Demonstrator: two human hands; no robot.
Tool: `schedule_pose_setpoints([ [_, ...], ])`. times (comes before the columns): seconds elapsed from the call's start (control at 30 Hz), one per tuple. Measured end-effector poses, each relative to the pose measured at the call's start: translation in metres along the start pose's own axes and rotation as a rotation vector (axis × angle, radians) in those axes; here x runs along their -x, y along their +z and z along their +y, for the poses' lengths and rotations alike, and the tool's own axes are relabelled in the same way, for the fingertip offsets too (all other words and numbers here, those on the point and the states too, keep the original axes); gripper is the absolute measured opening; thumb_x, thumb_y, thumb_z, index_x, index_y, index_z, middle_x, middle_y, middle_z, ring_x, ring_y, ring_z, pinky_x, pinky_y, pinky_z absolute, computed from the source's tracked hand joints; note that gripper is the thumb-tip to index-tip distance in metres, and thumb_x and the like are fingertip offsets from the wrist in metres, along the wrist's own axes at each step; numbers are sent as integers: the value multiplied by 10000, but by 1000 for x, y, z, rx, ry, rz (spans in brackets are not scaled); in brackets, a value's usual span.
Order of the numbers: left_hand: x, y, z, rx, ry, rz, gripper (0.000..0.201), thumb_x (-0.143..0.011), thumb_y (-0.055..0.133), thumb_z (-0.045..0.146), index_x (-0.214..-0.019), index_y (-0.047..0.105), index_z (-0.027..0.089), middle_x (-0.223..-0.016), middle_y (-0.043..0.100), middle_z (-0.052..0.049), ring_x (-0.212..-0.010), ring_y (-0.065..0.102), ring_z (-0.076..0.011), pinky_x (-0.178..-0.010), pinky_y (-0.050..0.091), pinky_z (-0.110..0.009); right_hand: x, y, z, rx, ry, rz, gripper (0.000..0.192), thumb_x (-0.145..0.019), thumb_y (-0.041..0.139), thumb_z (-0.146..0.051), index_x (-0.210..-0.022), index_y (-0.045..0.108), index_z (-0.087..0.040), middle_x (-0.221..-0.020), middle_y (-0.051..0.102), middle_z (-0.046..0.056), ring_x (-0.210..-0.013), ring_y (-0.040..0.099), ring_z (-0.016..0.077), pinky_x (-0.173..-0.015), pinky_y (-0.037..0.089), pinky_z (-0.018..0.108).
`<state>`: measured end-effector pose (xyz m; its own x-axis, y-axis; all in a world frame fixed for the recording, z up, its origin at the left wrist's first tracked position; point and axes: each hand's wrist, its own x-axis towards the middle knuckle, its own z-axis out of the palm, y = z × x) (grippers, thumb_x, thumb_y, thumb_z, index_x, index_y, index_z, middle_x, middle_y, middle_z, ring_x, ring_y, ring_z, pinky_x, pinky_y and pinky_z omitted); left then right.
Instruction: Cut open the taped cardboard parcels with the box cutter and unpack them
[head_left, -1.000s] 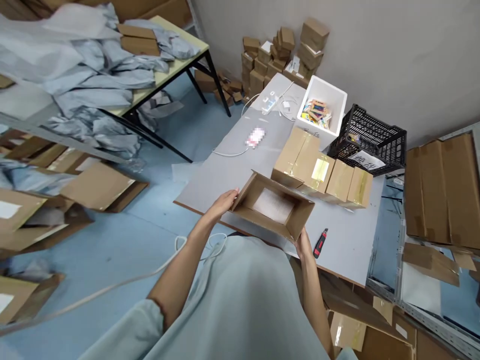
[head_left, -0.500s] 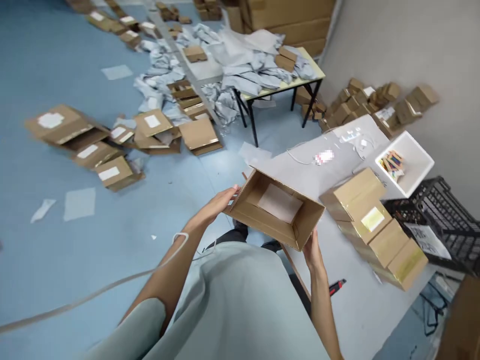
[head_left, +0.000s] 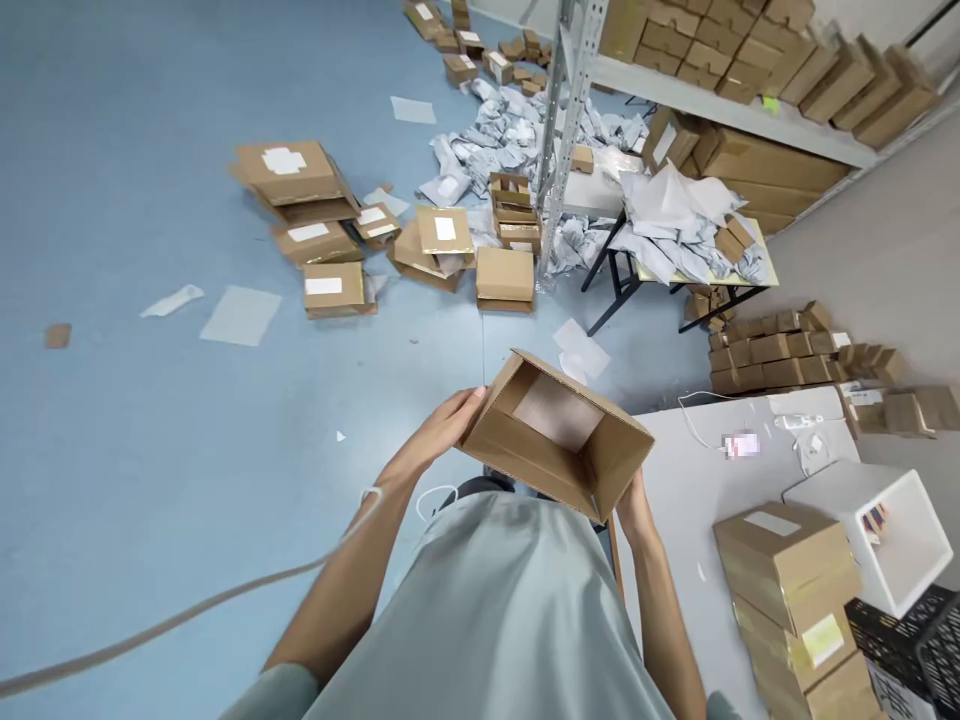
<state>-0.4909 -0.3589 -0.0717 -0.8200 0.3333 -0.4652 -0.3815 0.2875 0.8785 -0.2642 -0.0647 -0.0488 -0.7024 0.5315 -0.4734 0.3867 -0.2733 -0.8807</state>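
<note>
An open cardboard box [head_left: 525, 450] is held up in front of my body, tilted so that its inside faces me. A pale sheet [head_left: 559, 408] lies on its inner bottom. My left hand [head_left: 451, 425] grips the box's left end, with the thumb near the upper corner. At the opposite end, my right hand [head_left: 634, 505] holds the lower right side, and most of its fingers are hidden behind the cardboard. A white cord crosses my left wrist and runs off to the lower left.
To my right stands a white table [head_left: 679, 490] with stacked cardboard boxes [head_left: 787, 570] and a white foam bin [head_left: 900, 540]. Ahead are a metal shelf post [head_left: 564, 140] and a small table piled with grey bags [head_left: 675, 220]. Cardboard boxes [head_left: 292, 180] lie on the blue floor.
My view has turned left, so the white table and the floor boxes appear farther right. Both hands still hold the box at nearly the same place before me.
</note>
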Motion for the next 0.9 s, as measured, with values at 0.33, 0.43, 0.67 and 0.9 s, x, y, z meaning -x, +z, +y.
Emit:
schedule_pose_setpoints([
  [0.33,-140,-79,28,-67,37,61,921,-1037,423,924,-1704,618,319,-1780,565,-111,-1746,407,-400,-1458,292,-546,-201,99,-69,139,77,-53,945,-835,687,-1036,-1493,792,-366,-1555,797,44,-1525,664,382,-1187,605,550],
  [0.43,-197,-104,45,-38,-23,84,975,-1040,329,961,-1706,620,311,-1707,611,-149,-1682,495,-403,-1442,314,-565,-273,135,-93,162,71,-117,917,-797,748,-1021,-1451,823,-383,-1584,779,33,-1567,631,390,-1254,561,573],
  [0.67,-336,-155,90,60,-166,96,1140,-940,275,1076,-1633,672,262,-1587,724,-175,-1431,675,-422,-1258,518,-582,-434,215,-163,187,243,-234,805,-840,730,-988,-1263,884,-320,-1298,902,51,-1447,731,371,-1239,571,568],
  [0.9,-460,-179,102,247,-228,113,1058,-935,393,1061,-1389,737,170,-1539,742,-214,-1283,739,-375,-1105,606,-505,-577,289,-220,204,275,-394,586,-933,734,-737,-1254,863,-264,-1366,879,43,-1366,768,350,-1186,601,491],
])
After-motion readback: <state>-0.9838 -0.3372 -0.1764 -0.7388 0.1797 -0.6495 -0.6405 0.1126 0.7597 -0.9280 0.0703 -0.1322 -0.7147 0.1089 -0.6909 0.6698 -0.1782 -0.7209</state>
